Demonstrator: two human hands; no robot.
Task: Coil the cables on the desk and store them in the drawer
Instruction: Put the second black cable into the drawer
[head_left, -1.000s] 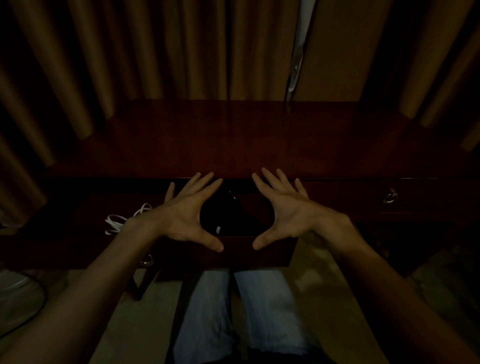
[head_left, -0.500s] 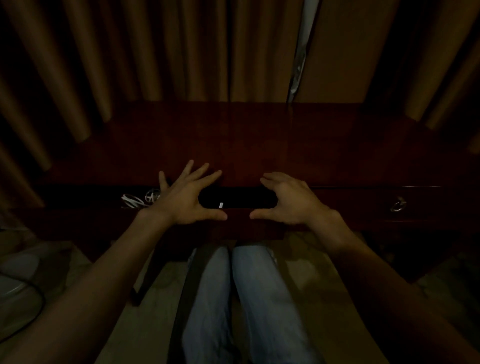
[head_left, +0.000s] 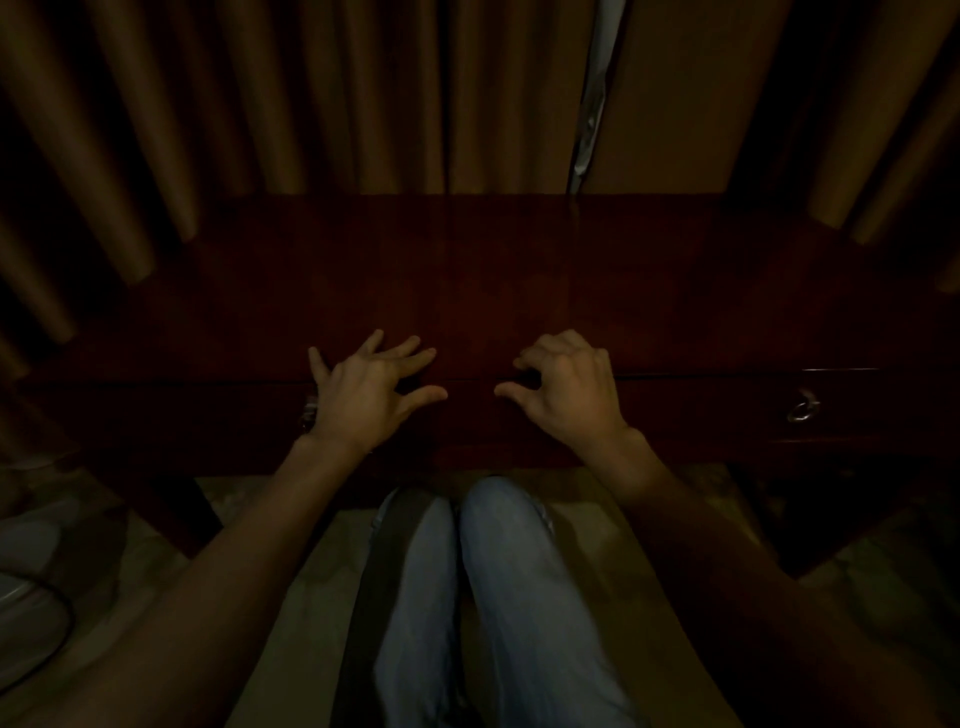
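Note:
The dark red wooden desk (head_left: 493, 280) carries no cable that I can see. Its left drawer (head_left: 470, 415) is pushed in flush with the desk front, so the white cable and black item are hidden. My left hand (head_left: 371, 392) presses on the drawer front with its fingers spread, reaching over the desk edge. My right hand (head_left: 569, 387) rests on the same front edge with bent fingers and its thumb out, holding nothing.
A metal ring pull (head_left: 802, 408) hangs on the right drawer. Another pull (head_left: 309, 415) peeks out beside my left wrist. Brown curtains (head_left: 311, 104) hang behind the desk. My knees in jeans (head_left: 493, 571) sit under the desk front. A pale round object (head_left: 26, 597) lies on the floor at left.
Both hands pushed the open drawer inwards until it shut. The white cable and black item inside went out of sight. My right fingers bent more.

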